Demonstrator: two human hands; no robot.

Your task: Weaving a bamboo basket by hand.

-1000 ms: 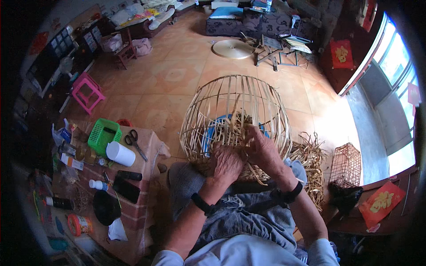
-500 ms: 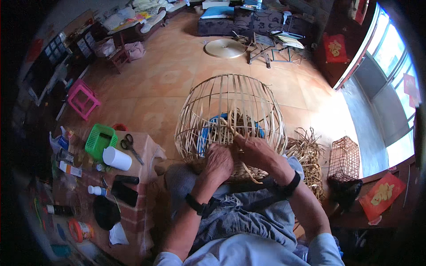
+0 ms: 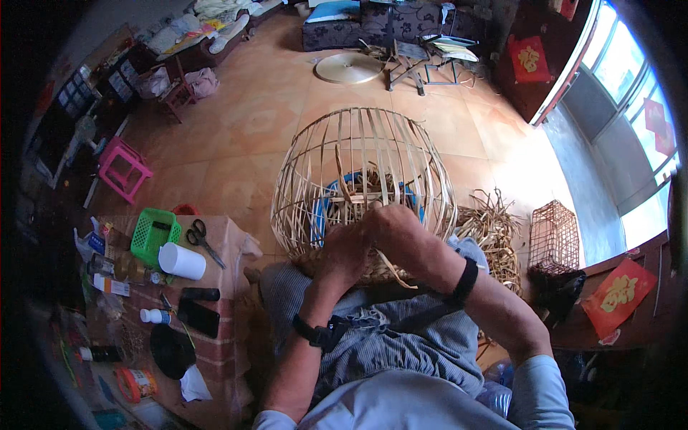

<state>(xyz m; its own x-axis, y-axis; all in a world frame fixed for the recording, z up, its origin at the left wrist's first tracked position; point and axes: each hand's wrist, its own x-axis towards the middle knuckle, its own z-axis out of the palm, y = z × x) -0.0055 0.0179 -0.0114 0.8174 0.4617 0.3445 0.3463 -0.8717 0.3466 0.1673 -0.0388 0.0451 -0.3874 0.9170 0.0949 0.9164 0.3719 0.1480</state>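
Observation:
An unfinished basket (image 3: 364,143) of thin, pale upright strips leans across my lap, its bars crossed by a thin hoop. At its near side, my left hand (image 3: 347,247) and my right hand (image 3: 396,228) are pressed together, both closed. A dried leaf strand (image 3: 394,273) hangs out below them, and they grip it at the basket's woven part; the fingertips are hidden behind the knuckles. Through the bars shows a blue basin (image 3: 319,216) with dried leaves in it.
Left of me a table holds a green plastic basket (image 3: 148,244), black scissors (image 3: 204,242), a white cylinder (image 3: 182,261) and a black phone (image 3: 198,317). To the right lie a heap of dried leaves (image 3: 494,229) and a wire cage (image 3: 553,240). A pink stool (image 3: 123,170) stands farther left.
My right hand has turned over and come in against the left. The twisted strand that rose above the hands is now mostly covered. The view has shifted slightly.

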